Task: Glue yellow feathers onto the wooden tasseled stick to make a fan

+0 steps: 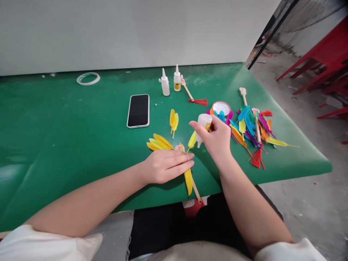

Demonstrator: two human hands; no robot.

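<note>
My right hand (216, 139) is closed around a small white glue bottle (203, 125), tipped nozzle-down over a yellow feather (191, 140). My left hand (165, 166) lies with fingers stretched flat, pressing down a wooden stick (196, 191) and yellow feathers (160, 142) fanned out on the green table (67, 137). Another yellow feather (188, 180) pokes out below the left fingers. Two loose yellow feathers (173, 120) lie just beyond the hands.
A black phone (138, 110) lies face up at centre. Two glue bottles (170, 83) stand behind it, beside a stick with a red tassel (196, 99). A heap of coloured feathers and sticks (252, 127) and a round lid (221, 107) sit right. A tape ring (88, 78) lies far left. Red furniture (326, 58) stands right.
</note>
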